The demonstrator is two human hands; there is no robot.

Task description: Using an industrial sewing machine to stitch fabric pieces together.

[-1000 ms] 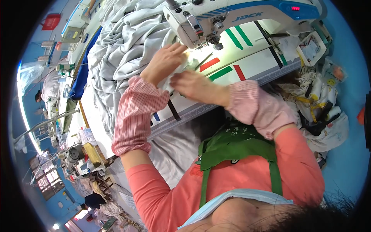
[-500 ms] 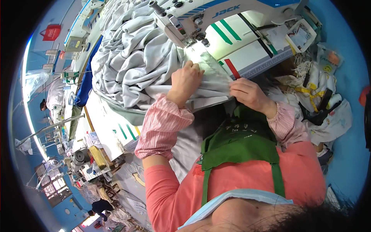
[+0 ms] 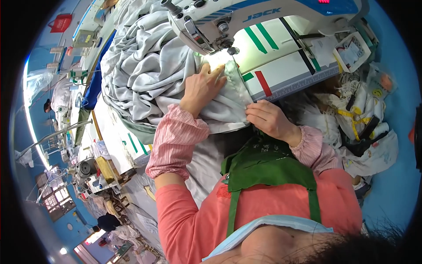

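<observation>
A big heap of pale grey fabric [image 3: 145, 66] lies bunched at the left of the sewing machine [image 3: 209, 24], and its hemmed edge runs under the lit needle area. Just in front of the needle, my left hand [image 3: 203, 91] lies on the fabric with its fingers stretched and parted, the index finger pointing toward the presser foot. Lower and to the right, my right hand [image 3: 271, 119] pinches the fabric's edge near the table's front. The presser foot itself is partly lost in the glare.
Green, red and black tape strips [image 3: 263, 83] mark the white machine bed, with a ruler [image 3: 307, 81] along its front edge. A white tray [image 3: 352, 52] sits at the right. Thread cones and scraps [image 3: 365, 127] fill the lower right. Other machines stand at the left.
My left hand's fingers have spread out flatter on the fabric. My right hand has shifted left and slightly down in view, still holding the edge. A red display now shows on the machine.
</observation>
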